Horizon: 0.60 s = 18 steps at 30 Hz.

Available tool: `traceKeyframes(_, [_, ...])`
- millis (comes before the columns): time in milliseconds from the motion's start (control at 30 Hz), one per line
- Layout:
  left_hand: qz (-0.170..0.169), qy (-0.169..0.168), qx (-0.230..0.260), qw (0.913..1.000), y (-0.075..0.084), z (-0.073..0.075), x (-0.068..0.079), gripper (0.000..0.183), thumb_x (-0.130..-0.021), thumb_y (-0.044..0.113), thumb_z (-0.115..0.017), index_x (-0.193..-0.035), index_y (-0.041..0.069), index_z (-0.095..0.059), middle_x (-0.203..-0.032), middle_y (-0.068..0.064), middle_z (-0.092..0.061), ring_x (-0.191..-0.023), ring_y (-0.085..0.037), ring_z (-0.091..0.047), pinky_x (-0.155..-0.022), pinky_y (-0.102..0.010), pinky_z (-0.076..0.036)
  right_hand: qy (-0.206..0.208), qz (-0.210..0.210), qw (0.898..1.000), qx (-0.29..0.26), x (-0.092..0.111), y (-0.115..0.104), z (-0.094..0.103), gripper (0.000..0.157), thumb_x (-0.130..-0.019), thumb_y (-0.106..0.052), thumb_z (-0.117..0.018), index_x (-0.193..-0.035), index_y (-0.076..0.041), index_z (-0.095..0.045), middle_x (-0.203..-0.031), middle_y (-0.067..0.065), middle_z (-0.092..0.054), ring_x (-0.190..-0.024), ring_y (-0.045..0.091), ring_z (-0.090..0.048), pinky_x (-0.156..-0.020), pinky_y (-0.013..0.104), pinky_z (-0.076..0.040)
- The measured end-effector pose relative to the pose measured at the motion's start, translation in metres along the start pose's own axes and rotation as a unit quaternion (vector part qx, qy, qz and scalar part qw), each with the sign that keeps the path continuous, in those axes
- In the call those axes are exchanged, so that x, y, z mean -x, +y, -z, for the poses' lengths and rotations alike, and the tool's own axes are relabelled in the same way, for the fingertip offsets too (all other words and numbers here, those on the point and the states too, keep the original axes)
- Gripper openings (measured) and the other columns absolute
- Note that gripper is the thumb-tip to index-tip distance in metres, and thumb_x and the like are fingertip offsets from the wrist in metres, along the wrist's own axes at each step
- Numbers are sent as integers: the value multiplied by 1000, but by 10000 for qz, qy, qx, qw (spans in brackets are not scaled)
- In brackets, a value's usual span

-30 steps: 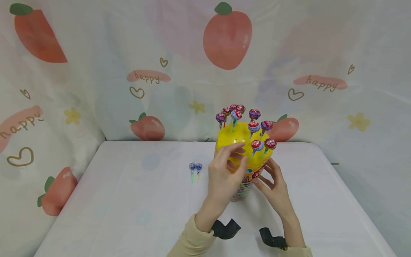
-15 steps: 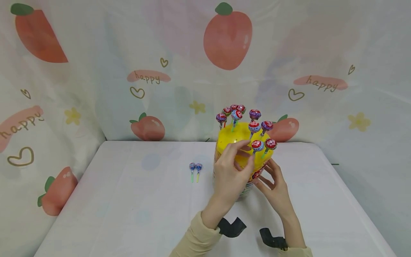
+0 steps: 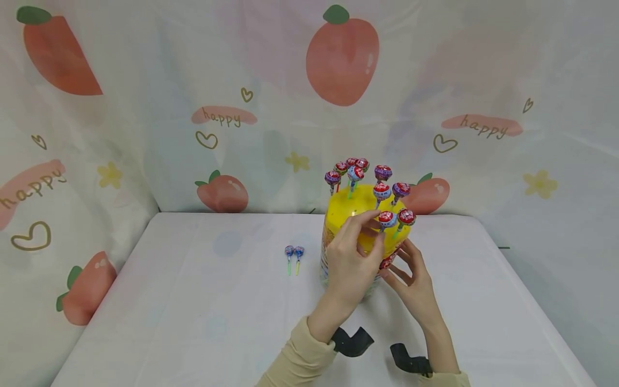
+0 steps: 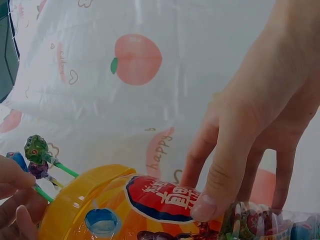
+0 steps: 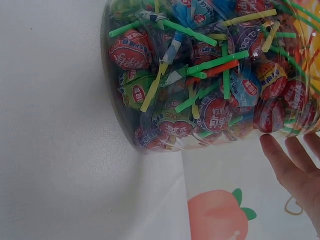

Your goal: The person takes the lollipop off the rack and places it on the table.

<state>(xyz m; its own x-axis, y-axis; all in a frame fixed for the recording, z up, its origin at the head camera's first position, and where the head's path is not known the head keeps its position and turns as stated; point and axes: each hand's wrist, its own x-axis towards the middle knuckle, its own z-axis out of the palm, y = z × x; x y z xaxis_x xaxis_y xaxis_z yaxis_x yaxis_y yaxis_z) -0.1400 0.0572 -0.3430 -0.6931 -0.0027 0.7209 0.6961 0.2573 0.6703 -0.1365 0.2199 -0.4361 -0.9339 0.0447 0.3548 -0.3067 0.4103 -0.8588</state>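
A clear jar (image 5: 200, 90) full of wrapped lollipops stands on the table, its yellow lid (image 3: 345, 207) studded with several upright lollipops. My left hand (image 3: 353, 263) reaches over the front of the lid, thumb and fingers pinching a blue-and-red lollipop (image 3: 387, 219). In the left wrist view, that hand's fingertips (image 4: 20, 177) overlap the blue lollipop (image 4: 17, 161) above its green stick. My right hand (image 3: 413, 287) holds the jar's right side, thumb (image 4: 202, 207) on the label and the other fingers behind. A red lollipop (image 3: 407, 217) stands beside the pinched one.
Two blue lollipops (image 3: 294, 251) lie side by side on the white table (image 3: 217, 312), left of the jar. A fruit-printed cloth (image 3: 271, 70) hangs behind and at the sides. Black straps (image 3: 355, 342) circle both wrists.
My left hand has moved rightward across the lid's front and closed its fingertips round the blue-and-red lollipop. The right hand keeps its place on the jar.
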Motion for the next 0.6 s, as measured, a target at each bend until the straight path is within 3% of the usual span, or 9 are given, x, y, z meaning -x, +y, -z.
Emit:
traceKeyframes(367, [10, 80, -25, 10000, 0, -1, -1, 34, -87, 8, -68, -119, 12, -58, -101, -6, -68, -87, -15, -65, -60, -8, -45, -7, -81, 10000, -25, 0, -1, 0, 81, -85, -3, -69, -151, -20, -25, -150, 10, -35, -123, -10, -37, -92, 6, -42])
traceKeyframes(600, [-38, 182, 236, 9995, 2, 0, -2, 34, -88, 8, -66, -121, 12, -57, -100, -6, -67, -88, -16, -64, -62, -11, -48, -35, -84, 10000, -9, 0, 0, 0, 82, -85, -4, -68, -152, -21, -24, -151, 11, -34, -123, -11, -36, -92, 5, -42])
